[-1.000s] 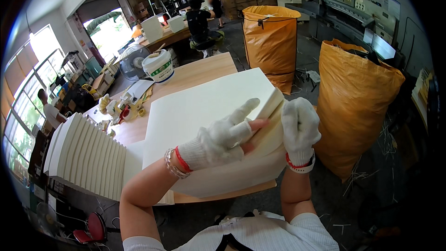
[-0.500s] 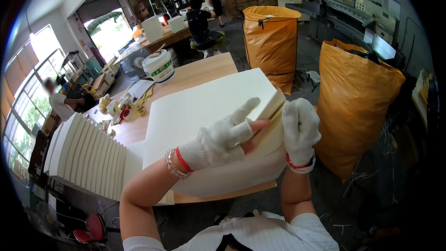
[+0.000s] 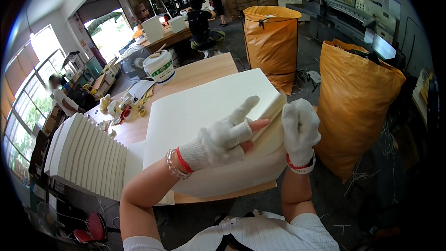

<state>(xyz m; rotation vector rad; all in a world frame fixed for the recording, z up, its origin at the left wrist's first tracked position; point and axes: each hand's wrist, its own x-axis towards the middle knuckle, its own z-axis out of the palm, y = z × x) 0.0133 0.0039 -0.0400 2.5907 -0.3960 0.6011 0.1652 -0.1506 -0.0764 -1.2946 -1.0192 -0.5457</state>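
Observation:
A thick stack of large cream-white paper sheets lies before me on the table, its right edge bent upward. My left hand, in a white knitted glove with bare fingertips showing, rests across the stack. Its fingers are apart, and the bare tips touch the fanned sheet edges at the right. At the stack's right corner, my right hand, also gloved, is closed around the raised edge of the sheets. How many sheets it grips is hidden by the glove.
A stepped pile of white paper blocks stands at left. Behind are tape rolls, a white bucket and a fan. Two orange sacks stand right, near a large machine. Other people are farther back.
The sheet edges between my hands have shifted slightly, and the dark gap there has narrowed. Both hands stay almost in place. The person at far left and one at the back have changed posture.

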